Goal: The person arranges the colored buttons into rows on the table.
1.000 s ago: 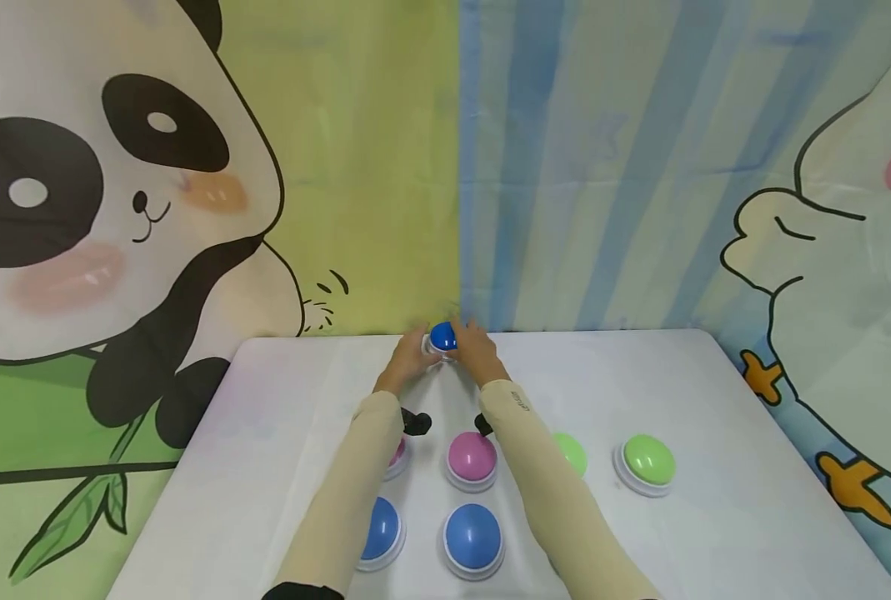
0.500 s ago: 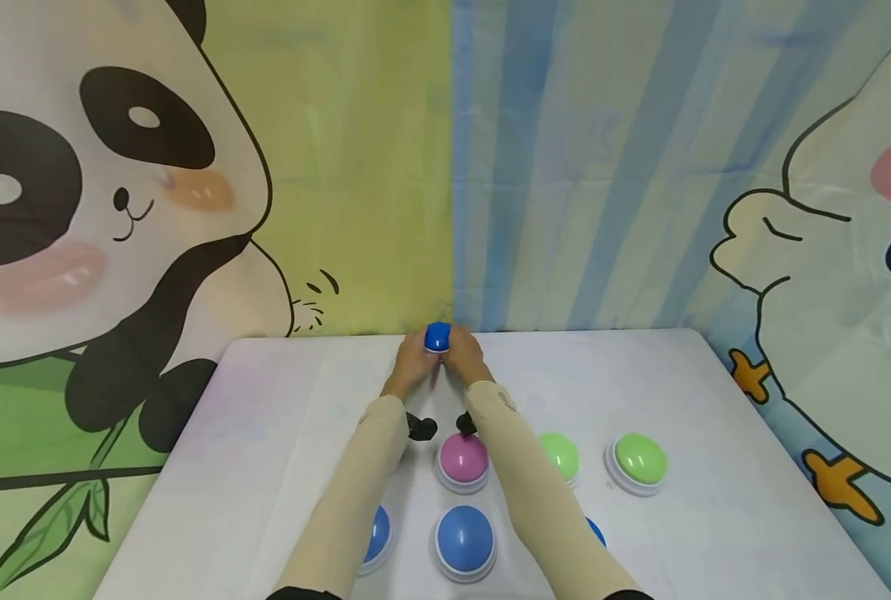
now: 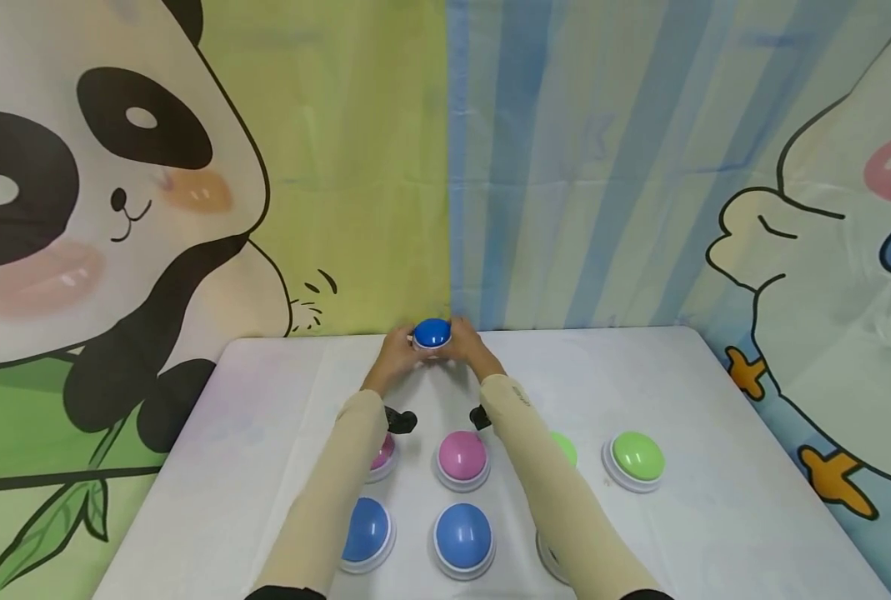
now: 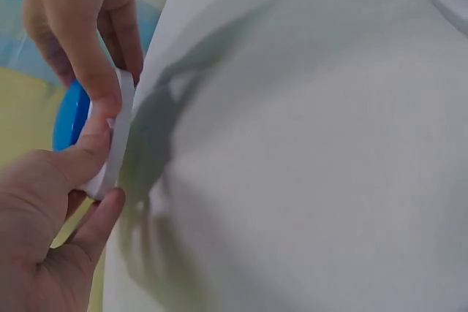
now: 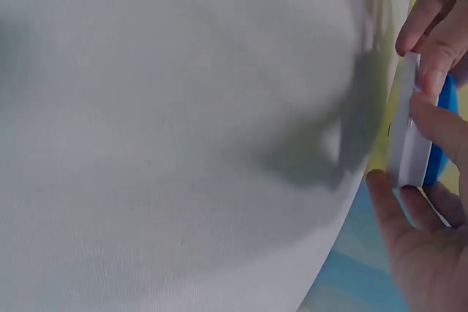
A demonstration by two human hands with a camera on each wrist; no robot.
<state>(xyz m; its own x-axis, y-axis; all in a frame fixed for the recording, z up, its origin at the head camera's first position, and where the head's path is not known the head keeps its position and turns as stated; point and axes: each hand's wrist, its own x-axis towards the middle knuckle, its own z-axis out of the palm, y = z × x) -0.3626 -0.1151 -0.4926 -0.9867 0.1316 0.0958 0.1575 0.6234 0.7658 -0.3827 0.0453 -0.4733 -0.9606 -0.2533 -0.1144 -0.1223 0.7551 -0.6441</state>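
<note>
A push button [image 3: 432, 332] with a blue dome and a white round base is held between both hands at the table's far edge. My left hand [image 3: 396, 358] grips its left side and my right hand [image 3: 471, 348] its right side. Thumbs from both hands lie along the white base [image 4: 121, 144] in the left wrist view, close to each other, while other fingers reach behind and under the rim. Seen from the right wrist, the button [image 5: 409, 151] stands edge-on above the white surface, its shadow falling beside it.
Nearer me on the white table [image 3: 302, 375] stand two pink buttons, one in the middle [image 3: 463, 456], blue buttons in front [image 3: 463, 537], and green ones to the right [image 3: 638, 456]. My sleeves partly cover several of them. A cartoon cloth backdrop [image 3: 385, 167] rises right behind the table.
The button has turned in the hands, so its dome now shows rounder and more upward. Both hands drew together half a second ago and are now slightly farther apart. The head view has shifted a little.
</note>
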